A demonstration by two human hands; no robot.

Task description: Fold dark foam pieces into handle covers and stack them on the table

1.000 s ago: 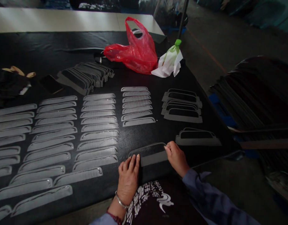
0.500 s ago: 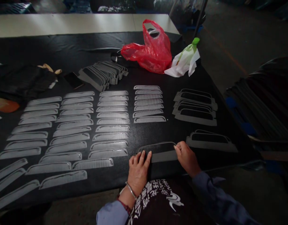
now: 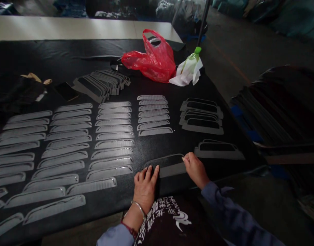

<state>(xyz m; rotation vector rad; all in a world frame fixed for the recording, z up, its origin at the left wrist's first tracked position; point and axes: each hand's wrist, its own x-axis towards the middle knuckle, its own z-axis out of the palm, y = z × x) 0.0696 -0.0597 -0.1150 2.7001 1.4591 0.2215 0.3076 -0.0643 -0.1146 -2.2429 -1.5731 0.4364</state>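
Note:
A flat grey piece [image 3: 172, 169] with a thin curved strip framing a dark middle lies near the table's front edge. My left hand [image 3: 146, 188] rests on its left end, fingers spread and pressing down. At the upper right corner, my right hand [image 3: 196, 171] pinches the thin curved strip between thumb and finger. Just right of that hand lie a few similar framed pieces [image 3: 219, 154], overlapping. Rows of grey strips [image 3: 111, 153] with shiny upper edges cover the left side of the table.
More framed pieces [image 3: 203, 130] lie behind my right hand, and a fanned pile [image 3: 103, 83] sits farther back. A red plastic bag [image 3: 159, 63], a white and green bag [image 3: 189, 71] and a phone [image 3: 66, 91] are on the black table. Dark stacked sheets [image 3: 280, 106] stand at right.
The view has swung to the right, so everything sits farther left in the picture. Both hands keep their places on the grey piece.

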